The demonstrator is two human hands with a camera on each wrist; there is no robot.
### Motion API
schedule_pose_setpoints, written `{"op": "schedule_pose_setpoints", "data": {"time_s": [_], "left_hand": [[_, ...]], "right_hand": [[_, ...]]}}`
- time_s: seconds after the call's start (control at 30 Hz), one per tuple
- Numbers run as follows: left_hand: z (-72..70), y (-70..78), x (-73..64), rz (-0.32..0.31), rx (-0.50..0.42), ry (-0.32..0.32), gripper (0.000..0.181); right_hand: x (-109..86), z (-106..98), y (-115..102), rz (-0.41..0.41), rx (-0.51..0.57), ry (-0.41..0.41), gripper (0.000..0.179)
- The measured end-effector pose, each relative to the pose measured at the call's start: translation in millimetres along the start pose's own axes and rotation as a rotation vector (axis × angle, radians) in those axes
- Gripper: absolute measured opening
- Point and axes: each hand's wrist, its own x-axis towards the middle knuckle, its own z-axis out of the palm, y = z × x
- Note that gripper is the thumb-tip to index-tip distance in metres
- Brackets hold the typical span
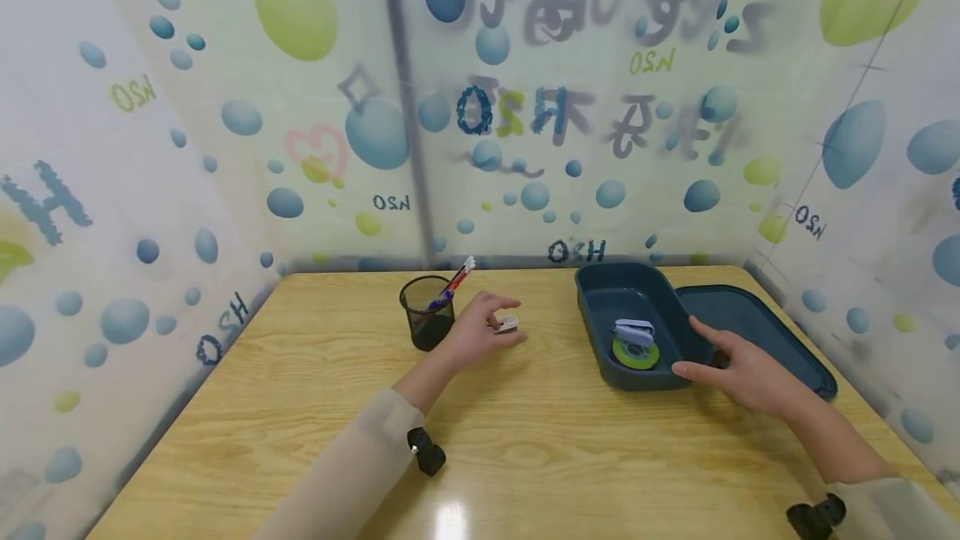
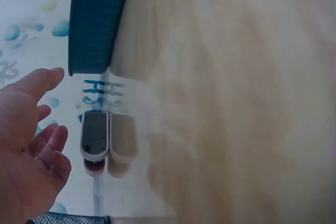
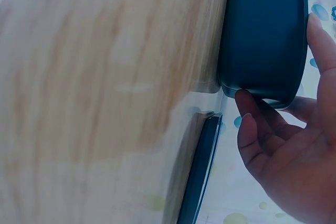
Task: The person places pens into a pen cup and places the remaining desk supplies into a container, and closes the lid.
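Observation:
My left hand (image 1: 480,330) reaches over the middle of the table, its thumb and fingers spread on either side of a small white object (image 1: 507,324). In the left wrist view this object (image 2: 95,135) has rounded ends, a grey face and a pale rim; a gap shows between it and the fingers. My right hand (image 1: 750,369) holds the near right corner of a dark blue box (image 1: 592,332), thumb at the front, fingers bent along the side. Inside lie a green tape roll (image 1: 636,354) and a pale lilac stapler-like item (image 1: 634,332).
A black mesh pen cup (image 1: 429,327) with several pens (image 1: 453,282) stands just left of my left hand. Right of the box lies a flat dark blue lid (image 1: 795,348), partly behind my right hand. Patterned curtains (image 1: 480,215) enclose the wooden table (image 1: 315,407).

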Motion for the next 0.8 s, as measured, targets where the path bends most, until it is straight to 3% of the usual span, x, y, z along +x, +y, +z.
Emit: {"op": "schedule_pose_setpoints", "data": {"time_s": [0.33, 0.57, 0.8], "left_hand": [[-7.2, -21.2, -13.5, -0.037, 0.033, -0.012, 0.065], [-8.1, -30.7, -12.5, -0.104, 0.06, -0.028, 0.064], [-3.9, -32.6, -8.5, -0.074, 0.101, -0.025, 0.051]], "right_hand": [[0.7, 1.0, -0.3, 0.011, 0.023, -0.01, 0.102], [-1.4, -0.3, -3.2, 0.013, 0.023, -0.014, 0.103], [-1.3, -0.6, -2.5, 0.009, 0.007, -0.011, 0.104]]}}
